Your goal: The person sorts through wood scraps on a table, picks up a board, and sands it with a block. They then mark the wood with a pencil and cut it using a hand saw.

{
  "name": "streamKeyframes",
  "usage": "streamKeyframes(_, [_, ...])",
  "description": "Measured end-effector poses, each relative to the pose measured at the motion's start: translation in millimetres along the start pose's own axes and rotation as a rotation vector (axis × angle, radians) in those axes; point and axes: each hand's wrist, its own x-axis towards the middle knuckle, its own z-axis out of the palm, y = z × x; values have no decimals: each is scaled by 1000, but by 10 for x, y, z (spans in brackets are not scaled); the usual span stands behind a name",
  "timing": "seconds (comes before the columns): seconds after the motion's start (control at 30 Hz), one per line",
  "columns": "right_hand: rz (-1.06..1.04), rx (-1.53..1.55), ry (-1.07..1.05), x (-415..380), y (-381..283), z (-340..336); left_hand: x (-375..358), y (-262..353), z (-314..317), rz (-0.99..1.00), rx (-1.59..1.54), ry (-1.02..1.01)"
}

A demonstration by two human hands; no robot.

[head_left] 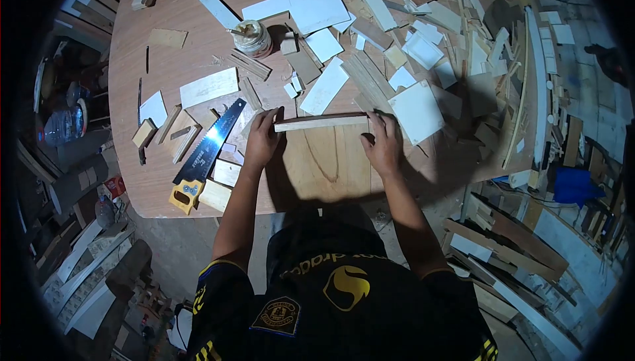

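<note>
A square wooden board (324, 162) with a dark curved grain line lies flat at the table's front edge. Along its far side runs a narrow wooden strip (321, 123). My left hand (263, 137) grips the strip's left end, fingers curled round it. At the opposite end, my right hand (383, 141) holds the strip with its fingers on the far side and the thumb nearer me. Left of my left forearm, a handsaw (210, 149) with a yellow handle rests on the table.
An open jar (253, 38) with a stick in it stands beyond my hands. White and wooden offcuts (321, 13) cover much of the table's (155, 189) far and right parts. A white square tile-like piece (417, 112) lies close to my right hand. Wood scraps (503, 242) are piled on the floor at right.
</note>
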Motion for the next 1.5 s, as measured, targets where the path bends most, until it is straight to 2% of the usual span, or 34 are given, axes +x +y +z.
streamKeyframes(0.07, [19, 65, 14, -155, 122, -49, -38, 21, -39, -4, -16, -9])
streamKeyframes(0.13, [-17, -28, 77, -292, 305, -45, -84, 25, -34, -12, 53, 11])
streamKeyframes(0.2, [127, 188, 113, -396, 462, -45, -132, 29, -43, 12, 65, 43])
streamKeyframes(0.23, [178, 98, 247, -418, 503, -42, -153, 42, -49, 27, 77, 68])
streamKeyframes(0.27, [174, 102, 250, -451, 621, 9, -169, 74, -66, 30, 80, 73])
streamKeyframes(0.33, [643, 426, 617, -462, 885, 147, -214, 129, -98, -75, -36, 87])
streamKeyframes(0.37, [686, 479, 729, -421, 911, 177, -263, 115, -93, -76, -33, 91])
streamKeyframes(0.4, [685, 483, 728, -402, 952, 171, -315, 100, -92, -121, -50, 115])
streamKeyframes(0.47, [1342, 886, 463, -282, 756, -108, -421, 42, -54, -164, -68, 145])
streamKeyframes(0.5, [1390, 1190, 321, -275, 735, -233, -492, 6, -36, -181, -80, 144])
streamKeyframes(0.53, [1384, 1193, 311, -248, 770, -279, -570, -6, -46, -201, -90, 144])
streamKeyframes(0.57, [1388, 1328, 255, -205, 828, -309, -626, 99, -97, -315, -176, 107])
streamKeyframes(0.6, [1391, 1462, 197, -162, 890, -342, -680, 137, -121, -320, -170, 117])
streamKeyframes(0.63, [1365, 1448, 104, -152, 1039, -287, -735, 136, -128, -328, -183, 131])
streamKeyframes(0.67, [1363, 1450, 97, -113, 1104, -277, -779, 155, -130, -334, -198, 143])
streamKeyframes(0.73, [1389, 1411, 124, -1, 1175, -274, -862, 136, -109, -373, -293, 192])
streamKeyframes(0.77, [1292, 1458, 260, 51, 1172, -267, -900, 82, -109, -361, -257, 178])
streamKeyframes(0.87, [1347, 1638, 218, 315, 1221, -401, -1019, 7, -107, -363, -234, 161])
streamKeyframes(0.9, [1348, 1701, 307, 401, 1168, -438, -1037, 5, -92, -376, -250, 154])
streamKeyframes(0.93, [1345, 1700, 309, 437, 1185, -437, -1032, 64, -100, -373, -253, 154])
streamKeyframes(1.0, [1133, 1774, 80, 481, 1201, -415, -1006, 175, -124, -366, -295, 147])
streamKeyframes(1.03, [1063, 1713, -104, 447, 1195, -357, -958, 221, -119, -341, -320, 128])
streamKeyframes(1.07, [1058, 1711, -104, 413, 998, -338, -865, 246, -109, -338, -323, 131])
streamKeyframes(1.13, [914, 1098, -373, 374, 488, -336, -621, 298, -91, -12, -20, 232])
streamKeyframes(1.17, [906, 1094, -376, 436, 561, -189, -494, 439, -138, -31, -52, 212])
streamKeyframes(1.2, [555, 831, -263, 519, 738, 102, -377, 520, -169, -30, -53, 220])
streamKeyframes(1.23, [213, 561, -145, 591, 838, 264, -262, 579, -192, 84, 105, 182])
streamKeyframes(1.27, [208, 559, -141, 656, 653, 144, -169, 648, -194, 198, 262, 142])
streamKeyframes(1.33, [-94, -343, -5, 821, 210, -130, -37, 875, -157, 259, 437, 12])
streamKeyframes(1.37, [-25, -429, -142, 918, 24, -218, 25, 939, -86, 239, 493, -123])
streamKeyframes(1.4, [-29, -429, -141, 1013, 15, -204, 75, 984, -19, 213, 549, -258])
streamKeyframes(1.43, [25, -528, -247, 1098, 3, -171, 88, 969, 104, 284, 657, -154])
streamKeyframes(1.47, [78, -625, -351, 1156, 2, -119, 138, 934, 189, 277, 664, -153])
streamKeyframes(1.5, [90, -633, -371, 1179, 5, -81, 229, 889, 245, 160, 633, -262])
